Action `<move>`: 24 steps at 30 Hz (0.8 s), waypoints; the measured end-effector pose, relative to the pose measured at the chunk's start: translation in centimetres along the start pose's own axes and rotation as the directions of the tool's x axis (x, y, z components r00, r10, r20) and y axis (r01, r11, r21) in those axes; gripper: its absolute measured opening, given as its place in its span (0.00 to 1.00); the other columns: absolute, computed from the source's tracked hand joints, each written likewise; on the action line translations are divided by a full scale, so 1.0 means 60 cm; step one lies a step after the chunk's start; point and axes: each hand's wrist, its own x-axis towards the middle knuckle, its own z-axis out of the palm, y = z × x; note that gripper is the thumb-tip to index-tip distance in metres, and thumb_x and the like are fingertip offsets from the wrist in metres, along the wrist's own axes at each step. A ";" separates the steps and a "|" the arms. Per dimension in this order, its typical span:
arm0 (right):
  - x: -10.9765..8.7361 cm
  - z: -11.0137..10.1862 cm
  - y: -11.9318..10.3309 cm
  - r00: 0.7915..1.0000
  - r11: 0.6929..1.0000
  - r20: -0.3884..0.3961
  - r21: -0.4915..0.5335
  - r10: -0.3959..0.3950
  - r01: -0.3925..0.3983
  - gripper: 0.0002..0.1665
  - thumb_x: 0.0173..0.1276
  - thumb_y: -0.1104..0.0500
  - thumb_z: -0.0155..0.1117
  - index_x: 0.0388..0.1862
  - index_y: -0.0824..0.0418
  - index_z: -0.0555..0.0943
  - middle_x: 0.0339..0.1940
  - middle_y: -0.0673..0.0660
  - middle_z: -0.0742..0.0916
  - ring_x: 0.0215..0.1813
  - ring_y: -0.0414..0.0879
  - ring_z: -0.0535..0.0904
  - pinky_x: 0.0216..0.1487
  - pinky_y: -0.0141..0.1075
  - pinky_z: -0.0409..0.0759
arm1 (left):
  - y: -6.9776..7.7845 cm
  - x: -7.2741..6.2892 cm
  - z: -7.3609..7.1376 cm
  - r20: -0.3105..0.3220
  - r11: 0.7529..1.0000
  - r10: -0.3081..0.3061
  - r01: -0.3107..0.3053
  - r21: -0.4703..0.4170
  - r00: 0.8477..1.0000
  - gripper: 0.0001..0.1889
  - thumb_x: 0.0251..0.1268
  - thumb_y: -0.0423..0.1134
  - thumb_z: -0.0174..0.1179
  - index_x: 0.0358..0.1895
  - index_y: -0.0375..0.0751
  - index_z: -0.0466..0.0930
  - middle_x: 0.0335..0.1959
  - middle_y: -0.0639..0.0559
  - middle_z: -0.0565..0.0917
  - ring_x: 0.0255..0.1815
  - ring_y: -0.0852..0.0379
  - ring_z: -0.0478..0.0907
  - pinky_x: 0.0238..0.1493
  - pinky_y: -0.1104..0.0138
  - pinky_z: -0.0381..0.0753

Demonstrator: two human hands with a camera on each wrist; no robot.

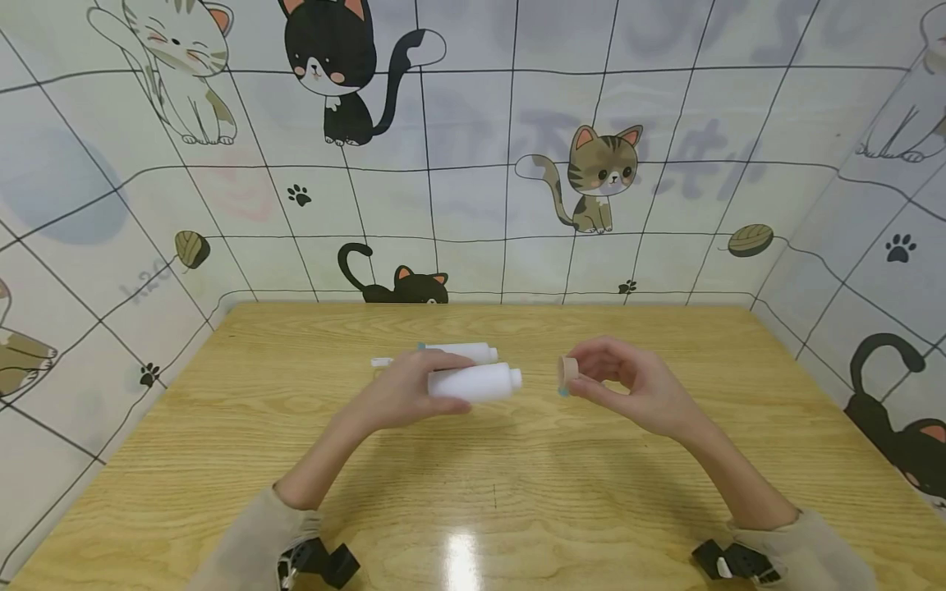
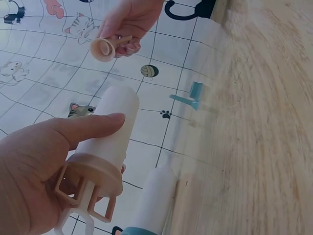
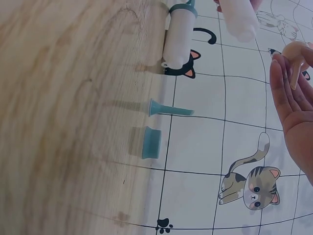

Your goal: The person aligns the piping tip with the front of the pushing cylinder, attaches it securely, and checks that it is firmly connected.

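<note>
My left hand (image 1: 399, 392) grips a white tube (image 1: 476, 383), a pastry syringe by its look, its narrow mouth facing right. In the left wrist view it has a beige collar with finger loops (image 2: 100, 171) and a white plunger handle behind. Held apart from that mouth, a beige nozzle (image 1: 567, 372) is pinched between the fingertips and thumb of my right hand (image 1: 639, 387). Its wide round end faces the tube; a narrow stem (image 2: 124, 39) runs back along the fingers. Behind the left hand, a second white tube with a teal collar (image 3: 183, 10) lies on the table.
On the wooden table (image 1: 502, 484), a teal nozzle (image 3: 171, 109) and a short teal cap (image 3: 152, 143) stand beside each other, beyond the hands. Cat-printed sheeting (image 1: 473, 197) rises at the table's back edge and along both sides.
</note>
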 end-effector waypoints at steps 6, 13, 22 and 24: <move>0.000 0.000 -0.001 1.000 1.000 0.000 -0.004 -0.009 0.009 0.21 0.66 0.74 0.67 0.57 0.63 0.79 0.42 0.56 0.87 0.42 0.46 0.85 0.44 0.33 0.83 | 0.012 -0.002 -0.009 -0.007 1.000 0.025 -0.025 -0.005 1.000 0.25 0.55 0.43 0.77 0.58 0.44 0.85 0.52 0.49 0.86 0.49 0.51 0.81 0.48 0.59 0.80; 0.002 0.002 -0.003 0.999 0.999 -0.002 -0.013 -0.033 0.033 0.23 0.65 0.75 0.67 0.57 0.63 0.80 0.45 0.56 0.87 0.44 0.45 0.85 0.45 0.33 0.83 | 0.014 -0.005 -0.014 -0.009 0.999 0.035 -0.035 -0.019 0.999 0.25 0.56 0.44 0.77 0.59 0.46 0.84 0.54 0.51 0.86 0.50 0.52 0.80 0.47 0.59 0.80; 0.004 0.003 -0.006 1.000 0.999 0.006 -0.037 0.002 -0.002 0.22 0.64 0.73 0.70 0.55 0.59 0.80 0.45 0.52 0.87 0.46 0.45 0.86 0.45 0.34 0.84 | 0.025 -0.007 -0.017 -0.012 0.998 0.053 -0.053 -0.032 0.999 0.26 0.57 0.45 0.76 0.60 0.47 0.84 0.55 0.51 0.86 0.49 0.52 0.81 0.45 0.61 0.81; 0.004 0.003 -0.005 1.000 0.999 0.005 -0.034 0.002 -0.002 0.22 0.64 0.73 0.70 0.55 0.58 0.81 0.45 0.52 0.88 0.46 0.46 0.86 0.45 0.35 0.84 | 0.030 -0.007 -0.017 -0.010 0.997 0.066 -0.067 -0.030 0.998 0.26 0.57 0.45 0.76 0.60 0.46 0.84 0.55 0.52 0.86 0.49 0.53 0.81 0.44 0.61 0.81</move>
